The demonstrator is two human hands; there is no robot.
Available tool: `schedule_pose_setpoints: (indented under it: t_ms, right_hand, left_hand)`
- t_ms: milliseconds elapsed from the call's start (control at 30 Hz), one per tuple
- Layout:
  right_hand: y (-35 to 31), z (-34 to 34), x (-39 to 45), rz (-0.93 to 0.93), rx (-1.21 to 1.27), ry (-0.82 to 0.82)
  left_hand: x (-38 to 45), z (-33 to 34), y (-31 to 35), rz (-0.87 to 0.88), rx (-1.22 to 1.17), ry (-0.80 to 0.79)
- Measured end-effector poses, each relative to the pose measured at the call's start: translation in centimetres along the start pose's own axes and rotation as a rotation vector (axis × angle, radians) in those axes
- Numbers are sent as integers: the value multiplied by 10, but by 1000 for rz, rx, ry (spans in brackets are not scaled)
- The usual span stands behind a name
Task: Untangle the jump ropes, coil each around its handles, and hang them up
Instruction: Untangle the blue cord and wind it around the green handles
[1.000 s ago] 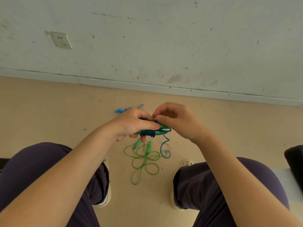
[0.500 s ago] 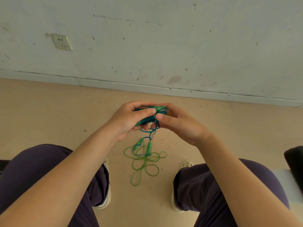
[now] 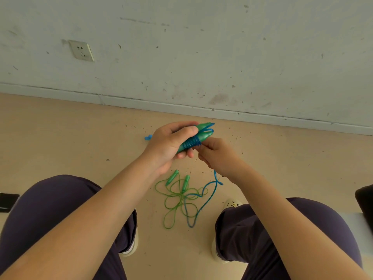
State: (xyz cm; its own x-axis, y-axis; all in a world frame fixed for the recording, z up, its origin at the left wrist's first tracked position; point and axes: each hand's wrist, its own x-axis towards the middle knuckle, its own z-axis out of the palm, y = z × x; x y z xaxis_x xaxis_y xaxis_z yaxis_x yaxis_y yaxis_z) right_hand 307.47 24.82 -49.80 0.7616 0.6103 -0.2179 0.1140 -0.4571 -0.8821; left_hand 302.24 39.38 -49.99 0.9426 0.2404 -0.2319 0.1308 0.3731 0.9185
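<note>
My left hand (image 3: 167, 144) grips the two green handles (image 3: 203, 132) of the blue jump rope, held side by side and pointing up to the right. Blue cord is wound in tight turns (image 3: 192, 142) around their middle. My right hand (image 3: 219, 156) pinches the blue cord just below the handles. The loose blue cord (image 3: 207, 197) hangs from that hand and trails on the floor. A green jump rope (image 3: 175, 196) with two light green handles lies in loops on the floor between my feet, and the blue tail crosses it.
A blue handle end (image 3: 148, 137) of another rope peeks out behind my left hand. A wall (image 3: 201, 57) with a socket (image 3: 81, 50) stands close ahead. My knees frame the ropes. A dark object (image 3: 8, 202) lies at the left edge, another (image 3: 365, 201) at the right.
My right hand has dropped from the handles' tip to just below them, pulling the cord down. The blue tail now hangs longer over the green rope.
</note>
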Motion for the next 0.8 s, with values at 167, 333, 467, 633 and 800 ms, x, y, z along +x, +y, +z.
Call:
schedule_pose_setpoints:
  t_ms: [167, 333, 467, 633, 800]
  right_hand:
    - [0, 5, 0, -23, -3, -40]
    - [-7, 2, -7, -78, -87, -100]
    - [-19, -12, -14, -144, 17, -37]
    - [-15, -35, -11, -157, 97, 128]
    - [-11, -30, -7, -223, -51, 136]
  left_hand:
    - [4, -4, 3, 76, 72, 233]
    - [0, -4, 3, 141, 222, 295]
    - [3, -12, -2, 96, 397, 230]
    - [0, -12, -1, 6, 371, -101]
    - [-4, -12, 4, -91, 476, -240]
